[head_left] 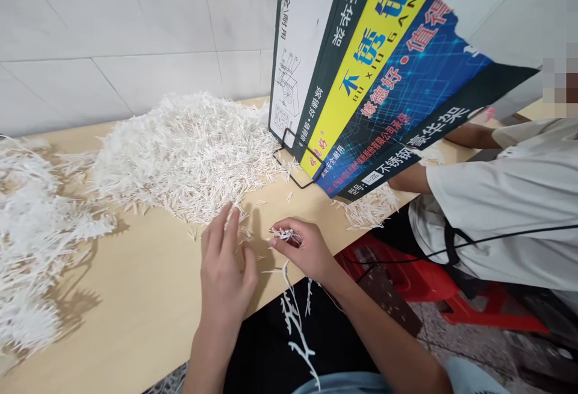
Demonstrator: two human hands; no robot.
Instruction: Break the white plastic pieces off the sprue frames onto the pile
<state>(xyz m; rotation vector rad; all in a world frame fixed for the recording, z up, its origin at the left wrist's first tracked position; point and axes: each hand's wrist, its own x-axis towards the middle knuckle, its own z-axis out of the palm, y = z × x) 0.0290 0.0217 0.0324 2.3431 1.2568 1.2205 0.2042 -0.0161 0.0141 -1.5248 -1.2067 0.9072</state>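
My left hand (227,258) reaches over the table with its fingers stretched out and the thumb apart. Its fingertips are at the near edge of a large pile of thin white slivers (180,147); whether they touch any is hard to tell. My right hand (304,246) is curled around a small bunch of white slivers (285,235) close to the table's front edge. Below it a thin white strand with short side prongs (291,315) dangles over my dark-clothed lap. Its upper end is partly hidden by the hand.
A tall printed cardboard panel (361,81) stands behind my right hand, with a black wire stand (303,185) at its base. Another white heap (31,249) lies at the left of the wooden table (135,285). At right sits a person in a white shirt (497,201) above red stools (410,273).
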